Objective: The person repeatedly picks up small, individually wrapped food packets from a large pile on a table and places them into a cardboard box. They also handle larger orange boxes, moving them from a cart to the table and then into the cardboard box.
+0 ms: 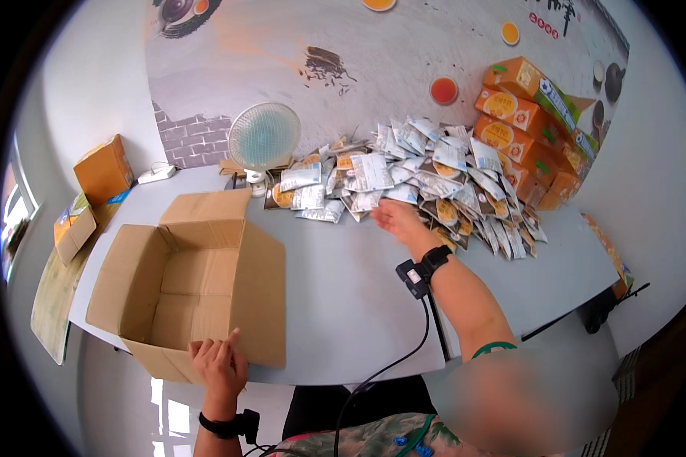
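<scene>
An open cardboard box (260, 297) stands at the left of the table, its flaps folded out; its visible inside holds nothing. My left hand (218, 363) rests on the box's near edge, fingers curled over the cardboard at the near right corner. At the front of a large heap of sealed sachets (371, 171), white on one side and brown and orange on the other, is my right hand (397, 220). Its fingers are extended close to the lowest packets; whether they touch any is unclear. Both wrists wear black straps with small devices, and a cable runs from the right one.
A white desk fan (264, 137) stands behind the box, left of the heap. Orange printed cartons (511, 137) are stacked at the back right. A power strip (156, 174) and more cartons (104, 171) are at the far left. The black cable (377, 374) crosses the table's front edge.
</scene>
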Demonstrator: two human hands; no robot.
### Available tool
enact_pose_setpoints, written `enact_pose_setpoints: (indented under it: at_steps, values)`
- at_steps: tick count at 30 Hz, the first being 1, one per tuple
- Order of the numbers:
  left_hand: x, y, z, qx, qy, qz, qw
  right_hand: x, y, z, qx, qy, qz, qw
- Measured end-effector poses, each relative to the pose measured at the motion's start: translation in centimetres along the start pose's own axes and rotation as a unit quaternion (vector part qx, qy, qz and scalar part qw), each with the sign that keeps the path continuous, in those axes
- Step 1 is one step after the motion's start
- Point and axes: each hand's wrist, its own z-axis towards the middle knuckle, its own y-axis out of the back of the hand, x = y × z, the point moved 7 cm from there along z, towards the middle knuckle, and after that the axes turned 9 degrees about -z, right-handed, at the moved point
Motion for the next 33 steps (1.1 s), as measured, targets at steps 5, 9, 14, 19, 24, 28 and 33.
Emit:
enact_pose_setpoints:
  at_steps: [5, 9, 14, 19, 24, 28, 33]
  values:
    - [0.5, -0.3, 0.0, 0.003, -0.006, -0.007, 1.0, 1.2, 5.4, 5.4, -0.104, -0.013, -0.065, 0.992]
    - [0.8, -0.4, 0.0, -0.006, -0.006, -0.011, 1.0, 0.9, 6.2, 8.4, -0.113, -0.025, -0.108, 0.987]
    - [1.0, -0.1, -0.2, -0.023, -0.003, -0.013, 1.0, 0.8, 5.1, 9.0, -0.129, -0.041, -0.196, 0.971]
    - [0.8, -0.2, 0.0, -0.025, -0.011, -0.023, 0.999, 2.1, 5.0, 8.1, -0.114, 0.024, -0.079, 0.99]
    - [0.6, 0.6, 0.0, -0.027, 0.003, -0.019, 0.999, 3.5, -0.3, 3.4, -0.043, 0.018, 0.066, 0.997]
    - [-0.1, 1.2, 0.5, -0.024, 0.005, -0.039, 0.999, 4.7, -1.8, -1.7, -0.028, 0.042, 0.12, 0.991]
    - [-0.5, 1.1, 0.4, 0.036, 0.018, -0.03, 0.999, 3.9, -4.0, -10.2, 0.031, 0.002, 0.178, 0.984]
